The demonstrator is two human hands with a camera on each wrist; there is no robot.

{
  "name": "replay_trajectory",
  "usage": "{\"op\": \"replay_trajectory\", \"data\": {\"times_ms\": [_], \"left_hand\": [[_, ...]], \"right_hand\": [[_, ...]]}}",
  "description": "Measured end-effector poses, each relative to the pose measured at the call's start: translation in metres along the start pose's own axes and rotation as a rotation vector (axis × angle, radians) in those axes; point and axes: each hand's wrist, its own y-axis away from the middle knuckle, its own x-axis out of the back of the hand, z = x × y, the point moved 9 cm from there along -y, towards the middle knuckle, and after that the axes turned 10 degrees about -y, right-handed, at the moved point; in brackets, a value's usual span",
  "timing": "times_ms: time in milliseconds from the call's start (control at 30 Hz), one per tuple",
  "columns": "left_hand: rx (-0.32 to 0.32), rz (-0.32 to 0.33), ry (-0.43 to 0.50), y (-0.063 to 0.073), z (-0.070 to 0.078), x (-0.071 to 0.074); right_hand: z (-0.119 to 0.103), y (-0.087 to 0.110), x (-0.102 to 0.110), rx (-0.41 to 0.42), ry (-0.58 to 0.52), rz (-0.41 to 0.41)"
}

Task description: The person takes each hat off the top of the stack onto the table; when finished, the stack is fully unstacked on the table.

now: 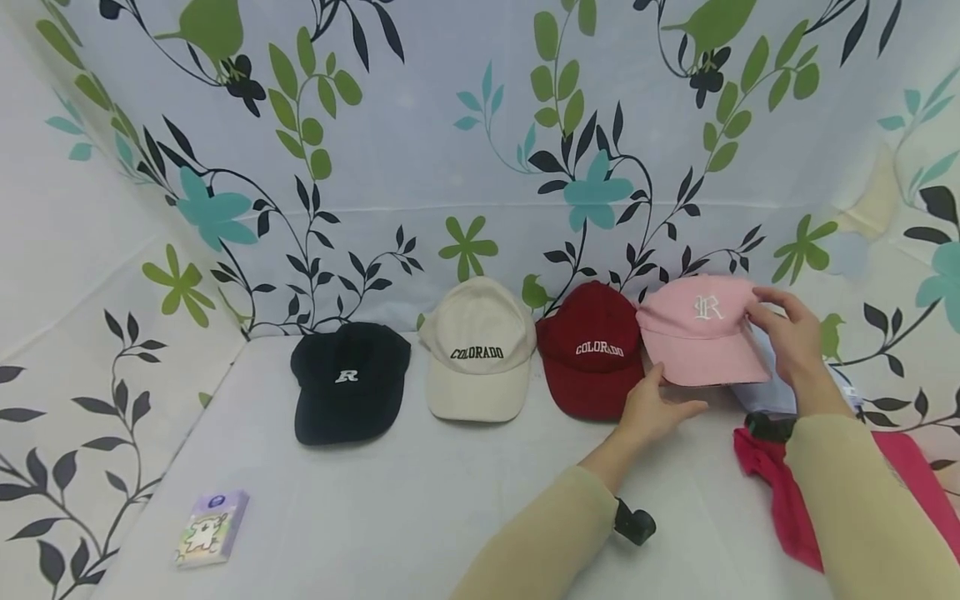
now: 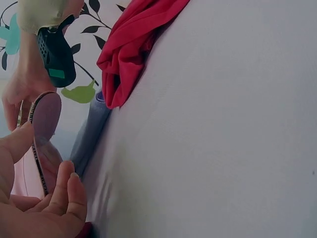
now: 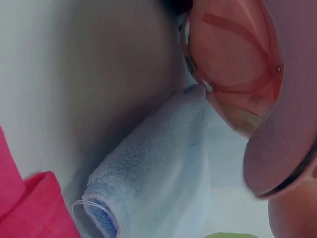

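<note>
A pink cap with a white letter R is held up at the right end of a row of caps, tilted with its brim toward me. My left hand pinches the brim's lower left corner. At the right side of the crown, my right hand grips the cap. The right wrist view shows the underside of its brim and its inside. Just left of it, and partly behind it, is a dark red Colorado cap. A light blue towel lies below and behind the pink cap.
A cream Colorado cap and a black cap stand farther left along the back cloth. A bright red-pink cloth lies at the right, partly under my right forearm. A small purple-and-white pack sits at the front left.
</note>
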Motion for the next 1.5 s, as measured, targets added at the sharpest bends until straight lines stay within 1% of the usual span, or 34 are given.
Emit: {"op": "replay_trajectory", "data": {"times_ms": [67, 133, 233, 300, 400, 500, 567, 600, 667, 833, 1000, 1167, 1267, 1333, 1500], "left_hand": [[0.023, -0.033, -0.007, 0.000, -0.003, -0.005], [0.065, -0.062, -0.017, 0.001, -0.008, -0.009], [0.102, -0.085, -0.023, 0.004, -0.014, -0.014], [0.102, -0.105, 0.004, 0.005, -0.015, -0.016], [0.100, -0.127, 0.034, 0.008, -0.015, -0.017], [0.118, -0.133, 0.041, 0.008, -0.015, -0.015], [0.134, -0.136, 0.032, 0.008, -0.017, -0.013], [0.132, -0.141, 0.039, 0.008, -0.017, -0.013], [0.121, -0.145, 0.074, 0.008, -0.019, -0.013], [0.070, -0.137, 0.211, 0.009, -0.021, -0.008], [0.048, -0.128, 0.281, 0.010, -0.021, -0.001], [-0.018, -0.119, 0.366, 0.012, -0.014, 0.011], [-0.048, -0.119, 0.416, 0.015, -0.012, 0.021], [-0.065, -0.113, 0.436, 0.017, -0.012, 0.029], [-0.120, -0.100, 0.508, 0.023, -0.015, 0.053]], "right_hand": [[0.002, -0.002, -0.002, 0.003, 0.026, -0.006], [0.006, -0.003, -0.006, 0.004, 0.069, -0.027], [0.016, -0.004, -0.010, 0.001, 0.151, -0.072], [0.023, -0.003, -0.012, 0.003, 0.200, -0.103], [0.029, -0.001, -0.014, 0.010, 0.242, -0.139], [0.028, 0.000, -0.019, 0.023, 0.268, -0.169], [0.026, 0.002, -0.019, 0.031, 0.273, -0.173], [0.025, 0.002, -0.019, 0.031, 0.277, -0.174], [0.025, 0.003, -0.017, 0.031, 0.279, -0.174], [0.023, 0.004, -0.015, 0.034, 0.262, -0.178], [0.012, 0.008, -0.019, 0.072, 0.259, -0.179], [-0.005, 0.012, -0.019, 0.151, 0.313, -0.161], [-0.013, 0.017, -0.021, 0.206, 0.352, -0.167], [-0.017, 0.021, -0.024, 0.250, 0.372, -0.184], [-0.025, 0.035, -0.037, 0.378, 0.397, -0.263]]}}
